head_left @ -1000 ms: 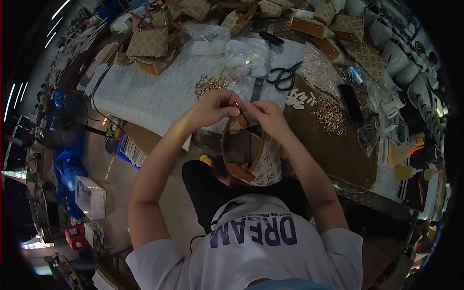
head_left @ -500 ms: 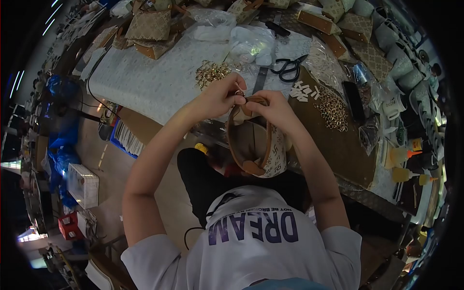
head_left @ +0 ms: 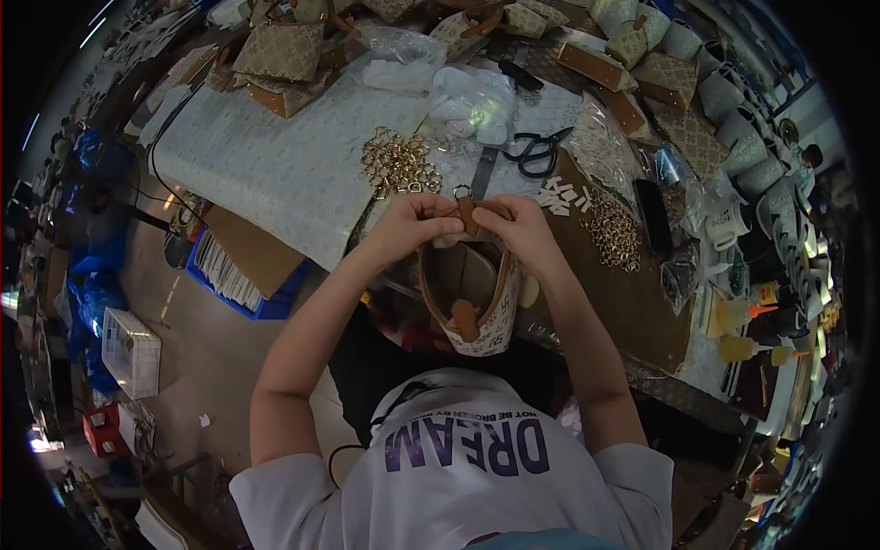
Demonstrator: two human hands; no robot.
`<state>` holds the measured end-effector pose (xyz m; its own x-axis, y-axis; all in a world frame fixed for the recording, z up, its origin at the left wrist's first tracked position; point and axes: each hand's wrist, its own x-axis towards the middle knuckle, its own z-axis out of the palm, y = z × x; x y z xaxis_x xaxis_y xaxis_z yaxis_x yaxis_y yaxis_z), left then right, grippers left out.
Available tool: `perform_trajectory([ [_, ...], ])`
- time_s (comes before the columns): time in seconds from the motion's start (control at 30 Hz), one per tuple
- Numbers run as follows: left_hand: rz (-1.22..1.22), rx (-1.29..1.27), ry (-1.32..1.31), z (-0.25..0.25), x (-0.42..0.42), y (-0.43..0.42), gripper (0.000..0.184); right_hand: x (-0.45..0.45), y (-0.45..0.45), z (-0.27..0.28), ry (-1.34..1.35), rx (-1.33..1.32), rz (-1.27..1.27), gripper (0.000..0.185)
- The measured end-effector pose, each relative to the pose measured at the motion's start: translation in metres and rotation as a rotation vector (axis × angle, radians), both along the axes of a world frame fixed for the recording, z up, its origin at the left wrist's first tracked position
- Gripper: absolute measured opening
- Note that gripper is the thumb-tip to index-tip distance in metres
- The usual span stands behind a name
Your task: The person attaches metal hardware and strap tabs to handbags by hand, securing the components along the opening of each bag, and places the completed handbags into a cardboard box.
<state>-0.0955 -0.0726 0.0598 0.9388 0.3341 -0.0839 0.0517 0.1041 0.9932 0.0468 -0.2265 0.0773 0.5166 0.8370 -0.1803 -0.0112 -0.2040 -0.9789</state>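
A patterned beige handbag [head_left: 496,332] with brown trim hangs mouth-up between my forearms at the table's front edge. At its far rim stands a brown leather tab [head_left: 467,216] with a metal ring [head_left: 462,192] at its top. My left hand [head_left: 419,223] pinches the tab's left side, thumb pointing inward. From the other side, my right hand [head_left: 515,226] pinches the tab and bag rim with thumb and fingers. Just beyond my left hand lies a pile of gold metal rings [head_left: 396,161].
Black-handled scissors [head_left: 539,154], white pieces [head_left: 557,195], a heap of small gold clasps [head_left: 613,231] and a dark phone [head_left: 652,213] lie right of centre. Clear plastic bags [head_left: 472,99] and more handbags [head_left: 278,50] are at the back. Glue bottles [head_left: 731,316] stand far right.
The bag has turned to face me more squarely, and the tab with its ring now stands upright between my hands. My left hand has moved down from above the rim.
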Motion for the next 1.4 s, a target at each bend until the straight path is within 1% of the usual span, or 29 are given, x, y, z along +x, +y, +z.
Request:
perform_trajectory([
  [0.2, -0.021, 0.041, 0.04, 0.006, 0.004, -0.001, 0.015, 0.002, 0.0, -0.013, 0.011, 0.074, -0.017, 0.022],
  [0.27, -0.023, 0.063, 0.037, -0.001, 0.005, 0.001, 0.016, 0.0, -0.001, -0.013, -0.002, 0.085, -0.031, 0.023],
  [0.43, -0.019, 0.15, 0.032, 0.009, 0.005, -0.001, 0.018, -0.001, -0.002, -0.012, -0.099, 0.058, -0.055, 0.023],
  [0.53, 0.014, 0.164, 0.028, 0.006, 0.005, -0.004, 0.018, -0.003, -0.003, -0.015, -0.147, 0.09, -0.058, 0.023],
  [0.57, 0.017, 0.176, 0.033, 0.006, 0.004, -0.004, 0.019, -0.003, -0.003, -0.017, -0.206, 0.092, -0.048, 0.023],
  [0.67, 0.094, 0.146, -0.031, -0.011, 0.005, -0.01, 0.019, -0.009, -0.005, -0.009, -0.246, 0.113, -0.025, 0.022],
  [0.77, 0.078, 0.231, -0.024, -0.007, 0.002, -0.014, 0.02, -0.013, -0.01, -0.022, -0.296, 0.129, -0.048, 0.021],
  [0.8, 0.05, 0.261, -0.026, -0.005, 0.003, -0.014, 0.021, -0.015, -0.012, -0.02, -0.286, 0.14, -0.051, 0.021],
  [0.83, 0.086, 0.255, -0.084, -0.006, 0.006, -0.019, 0.025, -0.016, -0.012, -0.017, -0.281, 0.157, -0.057, 0.022],
  [0.93, 0.169, 0.237, -0.074, -0.003, 0.011, -0.022, 0.027, -0.013, -0.013, -0.014, -0.26, 0.145, -0.02, 0.025],
  [1.0, 0.153, 0.352, -0.031, 0.005, 0.009, -0.024, 0.026, -0.012, -0.015, -0.005, -0.246, 0.099, 0.036, 0.028],
  [1.07, 0.164, 0.517, -0.018, 0.008, 0.01, -0.023, 0.025, -0.008, -0.018, 0.003, -0.396, 0.019, 0.129, 0.031],
  [1.1, 0.163, 0.528, -0.039, 0.008, 0.01, -0.024, 0.025, -0.008, -0.018, 0.006, -0.473, -0.021, 0.174, 0.032],
  [1.13, 0.159, 0.539, -0.06, 0.008, 0.011, -0.026, 0.025, -0.009, -0.016, 0.008, -0.39, -0.103, 0.161, 0.03],
  [1.17, 0.169, 0.527, -0.046, 0.009, 0.012, -0.028, 0.025, -0.012, -0.014, 0.003, -0.469, -0.063, 0.096, 0.028],
  [1.23, 0.243, 0.61, -0.037, 0.004, 0.014, -0.036, 0.025, -0.022, -0.01, -0.014, -0.619, 0.017, -0.042, 0.025],
  [1.33, 0.235, 0.761, -0.053, 0.009, 0.011, -0.043, 0.017, -0.028, -0.011, -0.02, -0.702, 0.068, -0.101, 0.025],
  [1.37, 0.199, 0.892, -0.079, 0.012, 0.009, -0.042, 0.015, -0.024, -0.011, -0.017, -0.626, 0.063, -0.039, 0.025],
  [1.4, 0.197, 0.997, -0.111, 0.021, 0.006, -0.046, 0.017, -0.019, -0.014, -0.009, -0.553, 0.061, 0.022, 0.026],
])
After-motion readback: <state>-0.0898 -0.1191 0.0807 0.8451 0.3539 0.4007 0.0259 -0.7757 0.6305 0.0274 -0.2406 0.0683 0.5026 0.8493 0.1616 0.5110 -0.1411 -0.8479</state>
